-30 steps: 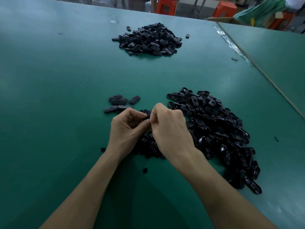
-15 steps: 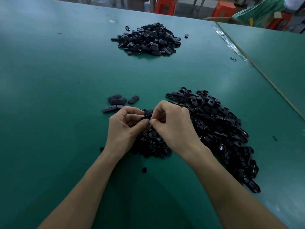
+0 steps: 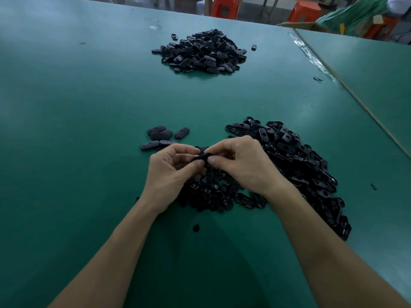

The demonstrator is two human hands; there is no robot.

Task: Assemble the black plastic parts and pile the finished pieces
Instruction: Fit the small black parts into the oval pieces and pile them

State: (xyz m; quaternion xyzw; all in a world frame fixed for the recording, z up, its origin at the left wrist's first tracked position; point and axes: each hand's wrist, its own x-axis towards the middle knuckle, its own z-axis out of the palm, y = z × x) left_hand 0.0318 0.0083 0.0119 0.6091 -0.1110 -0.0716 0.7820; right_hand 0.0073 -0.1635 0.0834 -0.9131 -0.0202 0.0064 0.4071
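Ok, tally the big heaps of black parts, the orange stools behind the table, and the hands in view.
Big heaps of black parts: 2, the far heap and the near heap
Orange stools: 3, the left stool, middle stool and right stool
Hands: 2, the left hand and right hand, both pinching one black piece
Total: 7

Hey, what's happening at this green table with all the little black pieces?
A person is fitting small black plastic parts together. The left hand and right hand both pinch one black piece just above a heap of loose parts. A few oval pieces lie just beyond the left hand. A bigger pile sits farther back on the table.
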